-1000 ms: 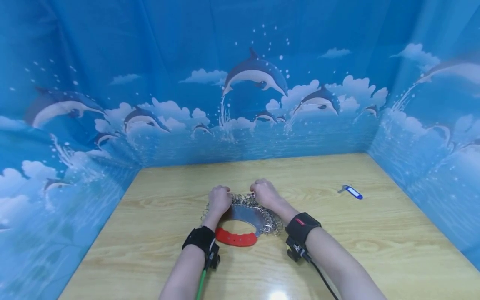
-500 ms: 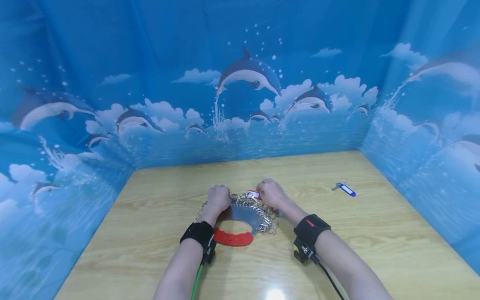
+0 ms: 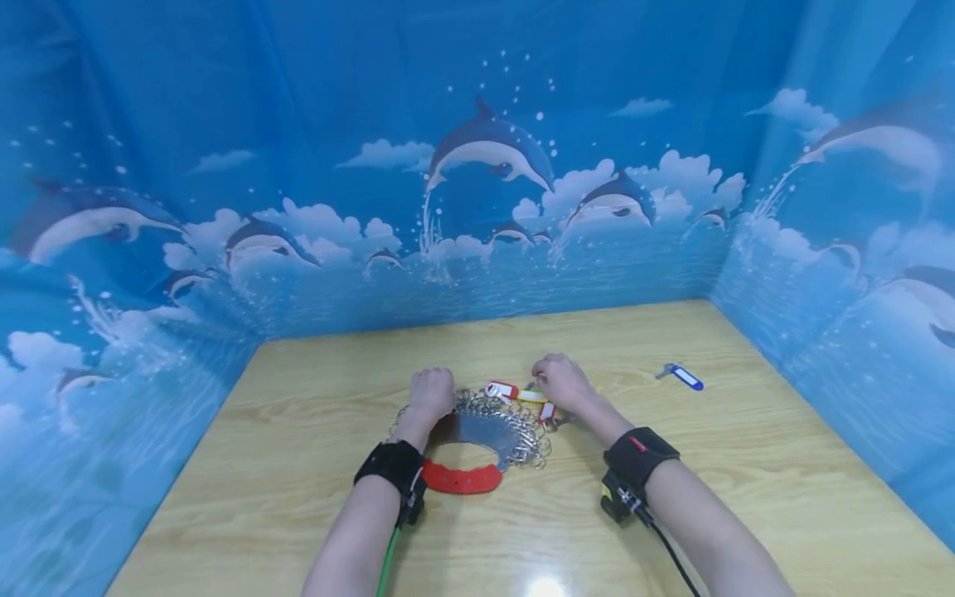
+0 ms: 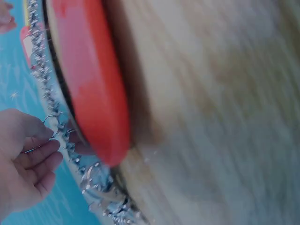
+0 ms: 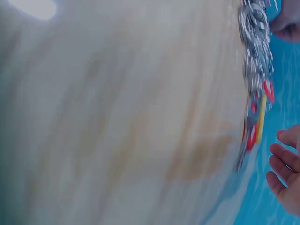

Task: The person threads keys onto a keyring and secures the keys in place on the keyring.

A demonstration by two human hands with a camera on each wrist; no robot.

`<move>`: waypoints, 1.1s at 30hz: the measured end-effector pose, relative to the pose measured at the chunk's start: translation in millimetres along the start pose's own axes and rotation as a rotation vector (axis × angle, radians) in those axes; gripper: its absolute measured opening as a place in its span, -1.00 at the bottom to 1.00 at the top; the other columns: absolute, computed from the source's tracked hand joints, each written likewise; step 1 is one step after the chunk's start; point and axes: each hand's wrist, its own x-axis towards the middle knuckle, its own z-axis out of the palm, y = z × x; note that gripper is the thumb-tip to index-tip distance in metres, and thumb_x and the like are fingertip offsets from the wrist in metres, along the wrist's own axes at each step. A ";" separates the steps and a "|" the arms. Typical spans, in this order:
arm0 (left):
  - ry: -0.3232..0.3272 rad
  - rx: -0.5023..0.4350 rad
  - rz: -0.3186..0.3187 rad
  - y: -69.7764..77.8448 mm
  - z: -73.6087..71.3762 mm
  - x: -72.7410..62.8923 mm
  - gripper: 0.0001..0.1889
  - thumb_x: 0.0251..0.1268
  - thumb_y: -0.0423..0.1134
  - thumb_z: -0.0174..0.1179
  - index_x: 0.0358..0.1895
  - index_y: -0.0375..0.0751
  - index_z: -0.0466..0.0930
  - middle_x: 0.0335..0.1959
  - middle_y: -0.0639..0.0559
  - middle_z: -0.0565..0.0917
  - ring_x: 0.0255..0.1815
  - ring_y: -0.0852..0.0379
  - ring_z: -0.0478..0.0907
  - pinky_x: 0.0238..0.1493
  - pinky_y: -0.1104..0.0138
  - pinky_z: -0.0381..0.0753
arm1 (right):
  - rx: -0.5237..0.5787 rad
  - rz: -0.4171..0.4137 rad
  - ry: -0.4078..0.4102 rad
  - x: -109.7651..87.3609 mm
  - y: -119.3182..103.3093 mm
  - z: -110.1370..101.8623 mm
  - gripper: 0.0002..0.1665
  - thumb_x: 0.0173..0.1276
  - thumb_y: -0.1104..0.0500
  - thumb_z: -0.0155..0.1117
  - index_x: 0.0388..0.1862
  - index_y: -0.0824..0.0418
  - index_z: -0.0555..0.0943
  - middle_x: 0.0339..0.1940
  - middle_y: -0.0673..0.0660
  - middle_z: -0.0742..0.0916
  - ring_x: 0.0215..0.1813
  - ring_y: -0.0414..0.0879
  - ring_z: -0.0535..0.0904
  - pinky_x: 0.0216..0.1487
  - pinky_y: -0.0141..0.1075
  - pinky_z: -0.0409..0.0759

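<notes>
A curved steel plate with a red grip (image 3: 462, 478) lies on the table, its outer edge fringed with many metal rings (image 3: 531, 439). At the plate's far left side is my left hand (image 3: 433, 395); in the left wrist view its thumb and fingers pinch a metal ring (image 4: 50, 121). My right hand (image 3: 564, 383) hovers just right of the fringe with loosely bent fingers, and the right wrist view shows nothing in it. Below and left of its fingertips lie a red key tag (image 3: 501, 389), a yellow key tag (image 3: 531, 396) and a second red key tag (image 3: 547, 412).
A key with a blue tag (image 3: 687, 377) lies apart on the right of the wooden table (image 3: 336, 531). Behind and beside the table hangs a blue dolphin-print curtain (image 3: 336, 108). Cables run from both wrist straps.
My right hand has drawn away to the right from the ringed edge, exposing the red and yellow key tags there. My left hand stays at the plate. The head view has shifted slightly.
</notes>
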 end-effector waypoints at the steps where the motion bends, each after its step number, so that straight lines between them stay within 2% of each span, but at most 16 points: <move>1: 0.010 -0.031 -0.009 -2.0 -1.2 0.7 -0.92 0.08 -0.33 0.16 -0.50 -0.23 0.53 -0.43 -0.11 0.61 -0.31 -0.08 0.56 -0.21 0.11 0.49 | 0.003 0.017 0.004 -0.3 4.2 -4.4 -0.80 0.12 0.38 0.14 -0.29 0.32 0.66 -0.29 0.20 0.67 -0.13 0.14 0.55 -0.05 -0.08 0.48; 3: 0.017 -0.100 -0.026 -6.4 -4.1 1.0 -0.87 0.07 -0.30 0.20 -0.55 -0.22 0.48 -0.51 -0.08 0.59 -0.38 -0.06 0.56 -0.27 0.11 0.50 | 0.003 0.054 0.016 -1.3 15.0 -13.2 -0.79 0.13 0.39 0.13 -0.27 0.35 0.64 -0.26 0.24 0.67 -0.10 0.18 0.54 -0.03 -0.04 0.47; 5: 0.012 -0.180 -0.047 -10.3 -7.4 -0.2 -0.76 0.06 -0.31 0.19 -0.66 -0.18 0.37 -0.66 0.01 0.48 -0.52 0.03 0.49 -0.38 0.17 0.47 | 0.002 0.097 0.014 -3.0 27.6 -23.4 -0.78 0.16 0.40 0.10 -0.23 0.38 0.63 -0.23 0.28 0.65 -0.08 0.21 0.53 -0.02 -0.01 0.46; 7: -0.001 -0.245 -0.058 -13.4 -10.8 -2.8 -0.66 0.05 -0.34 0.17 -0.74 -0.12 0.22 -0.77 0.09 0.29 -0.66 0.11 0.32 -0.51 0.26 0.36 | -0.006 0.146 0.015 -6.4 42.6 -33.7 -0.77 0.19 0.40 0.08 -0.20 0.42 0.60 -0.22 0.33 0.64 -0.08 0.24 0.52 -0.03 0.01 0.47; 10: -0.032 -0.350 -0.070 -15.8 -14.9 -8.9 -0.60 0.05 -0.39 0.10 -0.76 -0.09 0.10 -0.80 0.12 0.07 -0.74 0.16 0.07 -0.60 0.32 0.14 | -0.006 0.252 -0.008 -15.7 68.6 -48.9 -0.72 0.28 0.38 -0.01 -0.09 0.48 0.55 -0.15 0.41 0.60 -0.04 0.29 0.49 -0.03 0.04 0.45; 14: -0.095 -0.481 -0.074 -19.1 -15.1 -14.6 -0.61 0.15 -0.35 0.08 -0.76 -0.08 0.16 -0.81 0.12 0.10 -0.77 0.19 0.05 -0.63 0.34 0.12 | -0.034 0.391 -0.049 -32.7 103.5 -66.5 -0.62 0.37 0.31 -0.12 0.04 0.53 0.45 -0.04 0.52 0.52 0.04 0.38 0.41 0.00 0.11 0.41; 17: -0.142 -0.558 -0.074 -21.1 -14.8 -17.2 -0.62 0.18 -0.32 0.10 -0.76 -0.08 0.22 -0.81 0.12 0.15 -0.77 0.20 0.09 -0.62 0.34 0.17 | -0.092 0.457 -0.055 -45.9 124.1 -75.6 -0.64 0.37 0.31 -0.15 -0.03 0.57 0.44 -0.10 0.56 0.51 0.00 0.43 0.39 -0.03 0.14 0.40; 22: -0.196 -0.670 -0.074 -21.6 -17.5 -20.2 -0.62 0.18 -0.30 0.11 -0.75 -0.08 0.23 -0.80 0.13 0.14 -0.75 0.20 0.08 -0.61 0.34 0.17 | -0.183 0.466 -0.078 -65.9 144.3 -79.0 -0.70 0.28 0.25 0.10 -0.24 0.54 0.51 -0.27 0.50 0.55 -0.07 0.44 0.38 0.05 0.18 0.28; 24: -0.206 -0.693 -0.068 -21.1 -18.4 -21.0 -0.61 0.18 -0.29 0.12 -0.76 -0.08 0.20 -0.80 0.14 0.12 -0.75 0.21 0.06 -0.62 0.35 0.15 | -0.201 0.456 -0.094 -71.3 146.6 -78.9 -0.72 0.28 0.25 0.12 -0.29 0.53 0.54 -0.32 0.48 0.57 -0.12 0.43 0.41 0.02 0.17 0.31; 29: -0.221 -0.702 -0.057 -18.5 -17.1 -20.9 -0.57 0.20 -0.25 0.16 -0.77 -0.09 0.20 -0.80 0.14 0.15 -0.76 0.22 0.07 -0.65 0.36 0.14 | -0.189 0.477 -0.115 -77.6 147.4 -75.0 -0.73 0.31 0.43 -0.15 -0.36 0.57 0.52 -0.37 0.52 0.54 -0.23 0.41 0.47 -0.23 0.11 0.46; 33: -0.227 -0.704 -0.072 -17.7 -14.2 -20.2 -0.57 0.21 -0.22 0.16 -0.77 -0.09 0.22 -0.80 0.13 0.19 -0.76 0.21 0.08 -0.66 0.36 0.14 | -0.195 0.481 -0.122 -77.2 149.3 -71.6 -0.75 0.28 0.44 -0.17 -0.35 0.56 0.49 -0.38 0.49 0.51 -0.26 0.39 0.47 -0.28 0.09 0.46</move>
